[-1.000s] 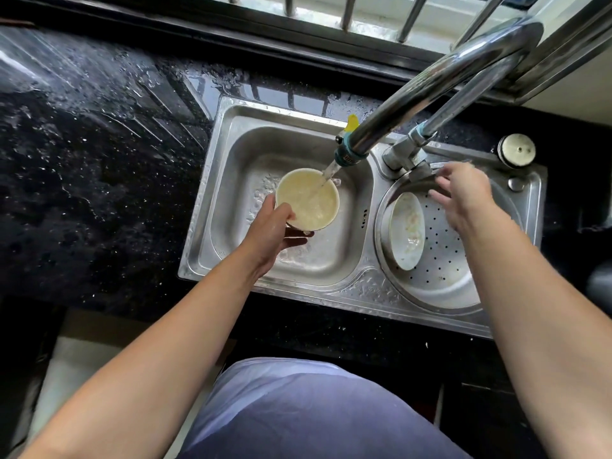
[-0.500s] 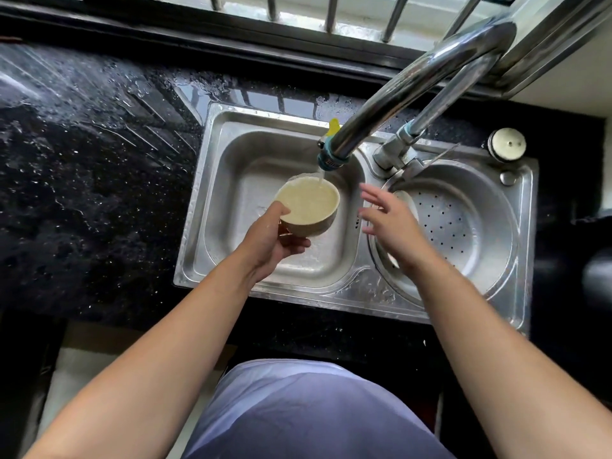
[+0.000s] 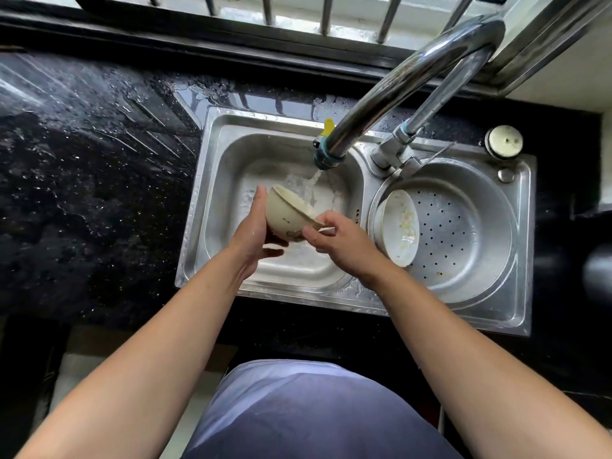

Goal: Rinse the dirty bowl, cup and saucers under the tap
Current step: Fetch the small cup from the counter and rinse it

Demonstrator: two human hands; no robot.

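Note:
A cream bowl [image 3: 286,217] is tipped on its side over the left sink basin [image 3: 231,154], its mouth turned away toward the water. The chrome tap [image 3: 390,94] runs, and its stream falls just past the bowl's rim. My left hand [image 3: 253,236] cups the bowl from the left and below. My right hand [image 3: 337,241] pinches the bowl's right rim. A white saucer [image 3: 399,226] with a faint floral print leans against the left wall of the round perforated basin [image 3: 470,226].
Wet black stone counter [image 3: 82,180] lies left of the sink. A round white cap [image 3: 503,141] sits at the sink's back right corner. Window bars [image 3: 326,13] run along the back. The tap's mixer base [image 3: 390,154] stands between the basins.
My right hand has come from the tap side over to the bowl and taken its rim. The bowl, earlier upright and full of water, is now tipped on its side.

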